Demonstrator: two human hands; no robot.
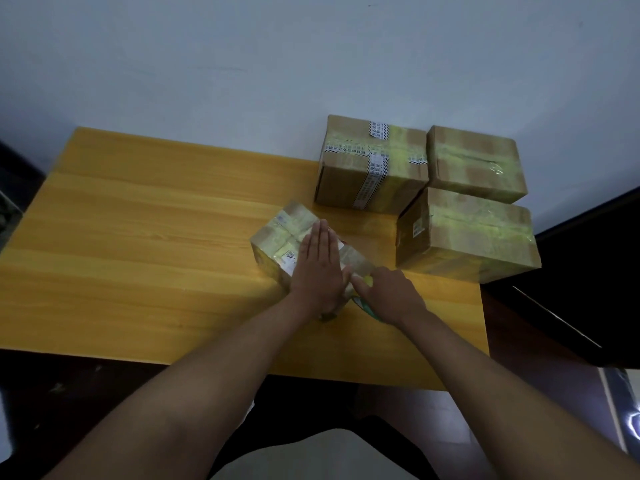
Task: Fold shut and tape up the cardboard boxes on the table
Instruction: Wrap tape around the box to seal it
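**Small taped box pressed flat under the left hand**

Head view. A small cardboard box (298, 244), wrapped in yellowish clear tape, lay near the centre of the yellow wooden table (138, 237). Small printed labels showed on its top, but their writing was too small to read. The left hand (320, 268) rested palm-down on the box top, fingers straight and together, gripping nothing. The right hand (388, 292) sat at 4 o'clock from the box, fingers curled at the box's near corner over a green-edged tape roll (367, 308); whether it actually gripped the roll could not be determined.

Three larger taped boxes stood at 1 to 3 o'clock: a box with printed tape (372, 164), whose black-and-white characters were illegible, a far right box (476, 162), and a near right box (467, 233) bearing a small unreadable side label.
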